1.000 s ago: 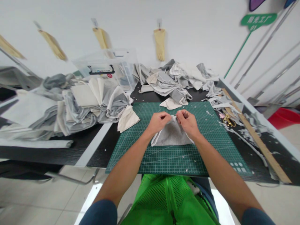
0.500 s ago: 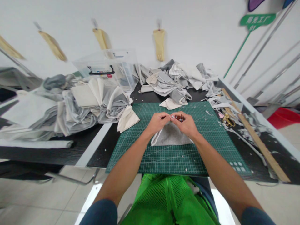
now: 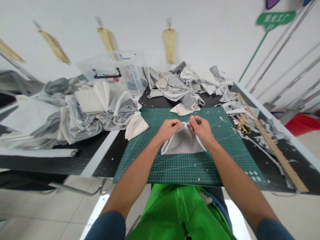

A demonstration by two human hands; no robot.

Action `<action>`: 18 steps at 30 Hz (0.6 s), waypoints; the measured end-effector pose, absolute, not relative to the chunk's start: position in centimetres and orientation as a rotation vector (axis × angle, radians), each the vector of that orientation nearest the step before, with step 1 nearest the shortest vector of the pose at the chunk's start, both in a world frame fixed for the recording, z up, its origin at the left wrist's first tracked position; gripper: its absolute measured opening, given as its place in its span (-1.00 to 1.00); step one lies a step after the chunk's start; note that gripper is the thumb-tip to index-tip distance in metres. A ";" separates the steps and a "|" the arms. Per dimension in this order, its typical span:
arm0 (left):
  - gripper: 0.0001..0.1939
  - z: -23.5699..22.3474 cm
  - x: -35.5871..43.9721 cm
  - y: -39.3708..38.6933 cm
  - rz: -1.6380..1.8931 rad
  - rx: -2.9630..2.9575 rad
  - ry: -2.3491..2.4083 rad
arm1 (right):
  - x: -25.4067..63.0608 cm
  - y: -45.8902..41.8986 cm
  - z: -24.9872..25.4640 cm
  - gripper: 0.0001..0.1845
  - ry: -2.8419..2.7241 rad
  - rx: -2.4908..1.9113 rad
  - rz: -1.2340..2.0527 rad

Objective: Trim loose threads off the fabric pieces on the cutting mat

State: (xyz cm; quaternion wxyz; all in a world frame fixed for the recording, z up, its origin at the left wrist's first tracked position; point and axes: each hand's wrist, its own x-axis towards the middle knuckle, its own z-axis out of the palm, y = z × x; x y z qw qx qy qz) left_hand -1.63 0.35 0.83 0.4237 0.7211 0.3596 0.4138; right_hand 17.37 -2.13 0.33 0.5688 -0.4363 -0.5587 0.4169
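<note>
A black table (image 3: 65,166) carries a green cutting mat (image 3: 185,166), spread beneath the left hand (image 3: 170,129) and right hand (image 3: 201,129). To the left of the hands lies a heap of grey and cream fabric (image 3: 77,111), with a clear plastic box (image 3: 125,71) behind it and a second cloth pile (image 3: 183,88) beyond the hands. To their right, gold-coloured scissors (image 3: 242,126) and pale scraps (image 3: 271,128) lie beside a long wooden strip (image 3: 276,150).

yellow glove (image 3: 169,46), clear box (image 3: 112,67), green sign (image 3: 276,18)
</note>
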 end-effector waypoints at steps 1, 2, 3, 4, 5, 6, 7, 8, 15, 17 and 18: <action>-0.56 0.9 -1.6 0.3 1.035 1.806 0.909 | 17.3 -2.2 0.4 -0.44 -1.310 -1.030 0.979; -0.57 1.0 -1.6 0.2 1.036 1.809 0.921 | 17.3 -2.2 0.4 -0.43 -1.305 -1.037 0.978; -0.57 1.0 -1.5 0.2 1.036 1.812 0.934 | 17.3 -2.2 0.4 -0.43 -1.294 -1.043 0.975; -0.57 1.0 -1.5 0.1 1.036 1.815 0.944 | 17.3 -2.2 0.5 -0.43 -1.276 -1.049 0.973; -0.58 1.1 -1.5 0.1 1.038 1.814 0.948 | 17.3 -2.1 0.5 -0.43 -1.254 -1.052 0.972; -0.59 1.1 -1.4 0.1 1.044 1.811 0.947 | 17.3 -2.1 0.5 -0.44 -1.228 -1.052 0.969; -0.59 1.1 -1.4 0.1 1.052 1.804 0.942 | 17.3 -2.1 0.5 -0.46 -1.199 -1.050 0.966; -0.60 1.0 -1.4 0.1 1.064 1.796 0.934 | 17.3 -2.1 0.5 -0.48 -1.175 -1.045 0.964; -0.63 0.9 -1.4 0.3 1.148 1.748 0.932 | 17.3 -1.9 0.5 -0.57 -1.141 -1.016 0.979; -0.64 0.9 -1.3 0.3 1.157 1.734 0.935 | 17.5 -1.8 0.5 -0.57 -1.151 -1.028 0.940; -0.64 0.8 -1.3 0.3 1.159 1.728 0.936 | 17.6 -1.7 0.5 -0.57 -1.173 -1.035 0.918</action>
